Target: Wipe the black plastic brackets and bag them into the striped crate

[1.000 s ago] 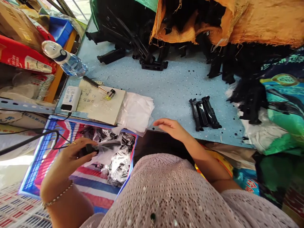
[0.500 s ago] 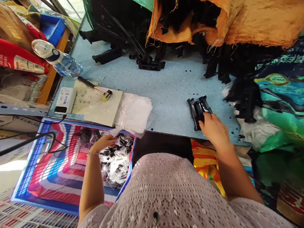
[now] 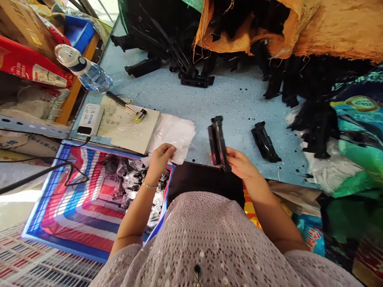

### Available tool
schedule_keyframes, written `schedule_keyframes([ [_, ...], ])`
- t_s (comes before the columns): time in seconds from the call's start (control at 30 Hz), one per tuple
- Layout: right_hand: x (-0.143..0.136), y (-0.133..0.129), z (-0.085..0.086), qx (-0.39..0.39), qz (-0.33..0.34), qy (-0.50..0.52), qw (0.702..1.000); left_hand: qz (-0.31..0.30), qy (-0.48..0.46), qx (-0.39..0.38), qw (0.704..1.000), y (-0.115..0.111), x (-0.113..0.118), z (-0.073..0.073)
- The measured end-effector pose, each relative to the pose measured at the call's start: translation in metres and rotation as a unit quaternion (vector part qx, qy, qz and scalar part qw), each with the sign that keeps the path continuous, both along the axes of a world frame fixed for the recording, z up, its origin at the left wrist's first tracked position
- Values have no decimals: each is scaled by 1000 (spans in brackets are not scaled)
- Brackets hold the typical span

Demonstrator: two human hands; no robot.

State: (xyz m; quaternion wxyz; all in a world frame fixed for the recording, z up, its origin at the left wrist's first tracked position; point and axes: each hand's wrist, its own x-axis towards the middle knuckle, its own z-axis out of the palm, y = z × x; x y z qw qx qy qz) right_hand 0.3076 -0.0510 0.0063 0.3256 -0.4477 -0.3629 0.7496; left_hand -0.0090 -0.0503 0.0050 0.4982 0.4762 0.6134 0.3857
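Observation:
My right hand (image 3: 241,162) holds a black plastic part (image 3: 219,143) made of two long bars side by side. The part is raised near the front edge of the table. A second black part (image 3: 265,142) lies on the tabletop to the right of it. My left hand (image 3: 161,159) is closed, thumb and fingers pinched at the front edge of a stack of thin white plastic bags (image 3: 177,133). How many bags are between the fingers is hidden.
A blue crate (image 3: 38,203) holding several bagged black parts (image 3: 127,175) stands below at left. On the blue table (image 3: 233,103) are a notepad (image 3: 136,133), a screwdriver-like tool (image 3: 121,101), a white box (image 3: 91,118) and a water bottle (image 3: 92,77). Black parts spill from an orange sack (image 3: 326,32).
My right hand has lifted one black part and carried it left, leaving another on the table. My left hand has risen from over the crate to the plastic bags and closed on their edge.

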Motion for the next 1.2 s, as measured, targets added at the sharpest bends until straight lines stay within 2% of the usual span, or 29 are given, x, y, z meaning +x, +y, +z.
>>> schedule_keyframes([
  [0.07,-27,0,1,-35,42,94,994,57,-87,-11,995,1,4,-1],
  [0.17,-64,7,-4,-58,89,175,979,76,-132,-5,988,2,17,-4],
  [0.27,-90,18,-13,-64,80,191,976,60,-117,34,991,0,21,-6],
  [0.33,-99,26,-17,-67,54,185,979,47,-51,68,995,-3,17,-4],
  [0.4,-102,32,-16,-67,34,182,980,23,61,102,993,-6,13,-1],
  [0.47,-101,36,-14,-65,34,183,980,-13,171,126,977,-7,11,0],
  [0.53,-96,38,-11,-65,41,183,980,-33,242,130,961,-6,12,-1],
  [0.6,-90,37,-9,-65,42,178,981,-24,243,110,964,-5,12,-4],
  [0.73,-85,27,-7,-65,54,176,981,37,123,62,990,-1,12,-8],
  [0.8,-92,24,-8,-67,77,187,977,60,112,61,990,1,14,-8],
  [0.87,-101,26,-10,-71,87,197,974,55,100,66,991,3,15,-7],
  [0.97,-109,35,-14,-75,59,195,976,50,33,98,993,3,6,-1],
  [1.03,-107,42,-16,-76,45,187,978,44,72,140,986,1,-7,6],
  [1.13,-99,45,-17,-74,35,159,984,-15,255,183,949,0,-22,17],
  [1.2,-92,39,-13,-51,-6,130,990,-49,318,192,927,1,-24,21],
])
